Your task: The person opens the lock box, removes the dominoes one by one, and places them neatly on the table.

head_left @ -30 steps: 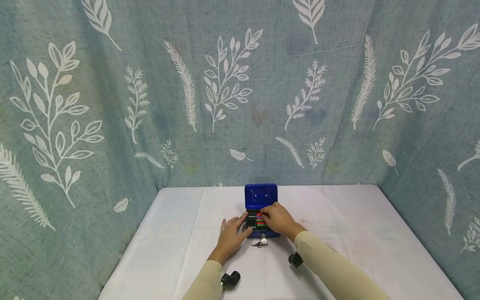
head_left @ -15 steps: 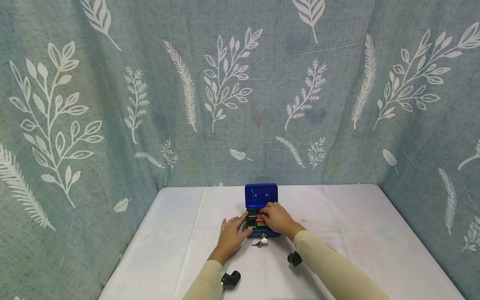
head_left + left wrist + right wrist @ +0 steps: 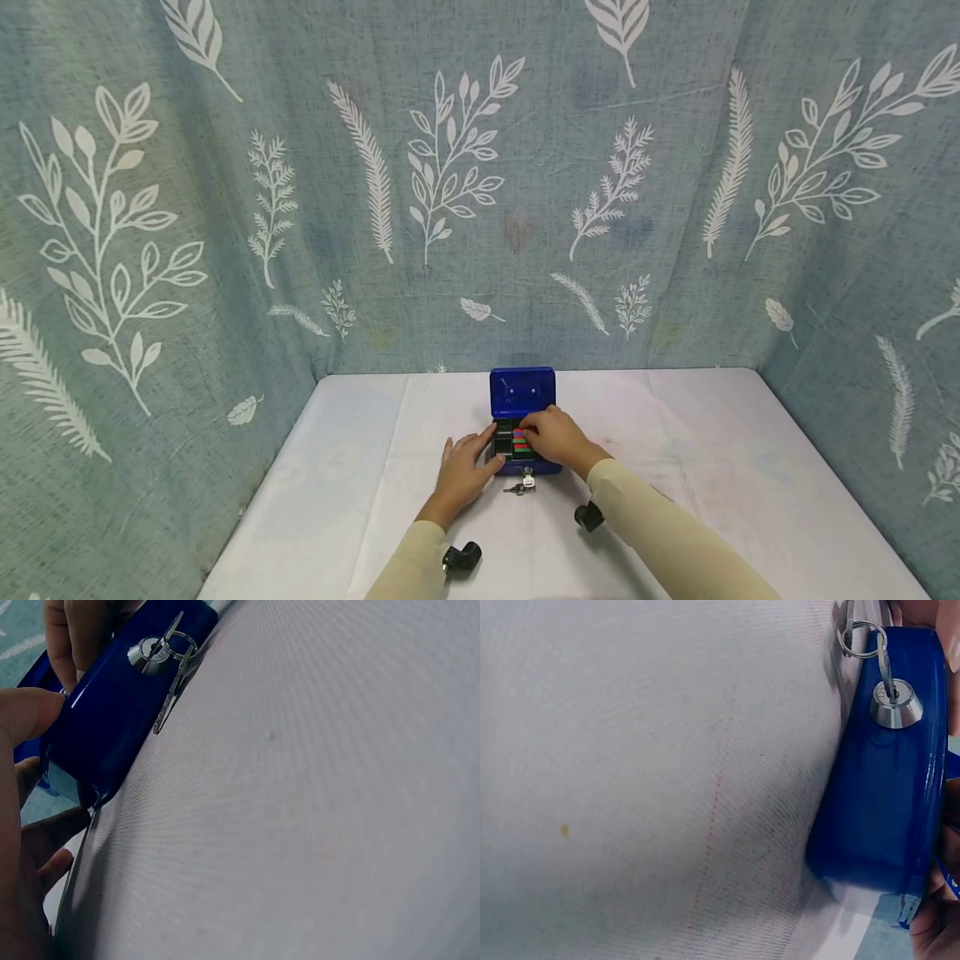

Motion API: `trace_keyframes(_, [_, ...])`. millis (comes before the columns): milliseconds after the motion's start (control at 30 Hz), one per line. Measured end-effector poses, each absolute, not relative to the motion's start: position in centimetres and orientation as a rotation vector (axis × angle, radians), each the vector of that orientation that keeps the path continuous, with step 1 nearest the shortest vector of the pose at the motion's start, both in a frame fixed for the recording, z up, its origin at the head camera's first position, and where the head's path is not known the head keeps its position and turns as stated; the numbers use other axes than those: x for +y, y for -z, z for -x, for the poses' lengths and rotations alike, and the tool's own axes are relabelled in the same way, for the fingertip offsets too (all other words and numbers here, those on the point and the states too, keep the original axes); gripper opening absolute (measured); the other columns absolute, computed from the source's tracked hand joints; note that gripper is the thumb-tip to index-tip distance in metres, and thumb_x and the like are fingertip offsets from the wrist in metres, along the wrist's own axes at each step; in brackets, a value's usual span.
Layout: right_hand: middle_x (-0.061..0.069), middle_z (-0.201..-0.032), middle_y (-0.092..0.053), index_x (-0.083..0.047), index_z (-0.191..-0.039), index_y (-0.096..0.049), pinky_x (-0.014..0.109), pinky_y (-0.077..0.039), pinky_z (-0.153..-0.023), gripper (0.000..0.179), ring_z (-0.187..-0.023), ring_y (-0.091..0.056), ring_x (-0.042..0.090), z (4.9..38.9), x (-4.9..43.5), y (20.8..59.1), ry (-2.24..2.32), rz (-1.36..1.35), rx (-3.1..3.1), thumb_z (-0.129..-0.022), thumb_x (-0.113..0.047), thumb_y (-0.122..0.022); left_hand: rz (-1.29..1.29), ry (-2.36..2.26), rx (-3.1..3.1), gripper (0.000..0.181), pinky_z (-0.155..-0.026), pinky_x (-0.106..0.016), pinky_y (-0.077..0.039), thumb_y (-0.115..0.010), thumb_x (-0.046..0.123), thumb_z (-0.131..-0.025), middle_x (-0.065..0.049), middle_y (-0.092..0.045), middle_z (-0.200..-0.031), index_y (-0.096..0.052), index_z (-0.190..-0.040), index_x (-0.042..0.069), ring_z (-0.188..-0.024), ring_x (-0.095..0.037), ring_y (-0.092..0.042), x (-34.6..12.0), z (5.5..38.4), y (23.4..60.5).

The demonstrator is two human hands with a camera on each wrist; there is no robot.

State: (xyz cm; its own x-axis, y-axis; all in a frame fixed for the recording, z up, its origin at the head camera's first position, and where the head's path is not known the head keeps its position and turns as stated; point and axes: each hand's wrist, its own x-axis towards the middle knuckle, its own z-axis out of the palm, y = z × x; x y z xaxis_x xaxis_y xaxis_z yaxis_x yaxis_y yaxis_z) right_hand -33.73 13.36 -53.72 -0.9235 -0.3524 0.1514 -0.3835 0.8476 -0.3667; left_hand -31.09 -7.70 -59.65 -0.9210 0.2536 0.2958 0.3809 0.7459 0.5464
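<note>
A small blue metal cash box point(image 3: 522, 392) stands on the white table, its lid raised against the back. Inside sits a black compartment tray point(image 3: 503, 447) with red, green and blue strips point(image 3: 521, 447) in its right part. My left hand point(image 3: 459, 482) holds the front left corner, thumb at the front rim, other fingers along the left side. My right hand point(image 3: 558, 437) bends over the right compartments with thumb and fingers right at the strips; I cannot tell whether it pinches one. A silver lock point(image 3: 895, 705) with a key in it sits on the box front.
A ring point(image 3: 182, 645) joins the key in the lock to another hanging key point(image 3: 174, 694). Black wrist cameras point(image 3: 461, 558) stick out below both sleeves. A patterned grey-green curtain point(image 3: 510, 208) encloses the back and sides of the white-covered table point(image 3: 360, 492).
The right hand shifts only slightly over the tray's right side. The left hand stays on the box corner, and the box has not moved.
</note>
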Motion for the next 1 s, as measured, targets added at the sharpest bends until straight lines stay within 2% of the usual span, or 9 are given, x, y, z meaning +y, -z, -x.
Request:
trace_keyframes(300, [-0.004,-0.094,-0.071,-0.015,-0.104,-0.076,0.036,-0.051,-0.079,0.018,-0.084,-0.054,0.015,33.8,13.52,53.44,-0.641,-0.582,-2.921,-0.089,-0.023,-0.071,0.508,0.923,-2.743,0.064,-0.112,-0.064,-0.012,-0.058,0.054,-0.09,0.002,-0.057,-0.136,-0.046,-0.147,0.027,-0.128,-0.029,-0.048,-7.64,31.06,59.59])
trace_keyframes(1000, [-0.002,-0.101,-0.069,-0.014,-0.106,-0.073,0.036,-0.053,-0.085,0.016,-0.092,-0.062,0.013,33.97,14.27,53.16,-0.801,-0.618,-2.831,-0.091,-0.015,-0.069,0.472,0.911,-2.787,0.064,-0.114,-0.06,-0.009,-0.059,0.053,-0.089,0.004,-0.056,-0.137,-0.044,-0.148,0.031,-0.13,-0.027,-0.046,-7.62,31.2,59.79])
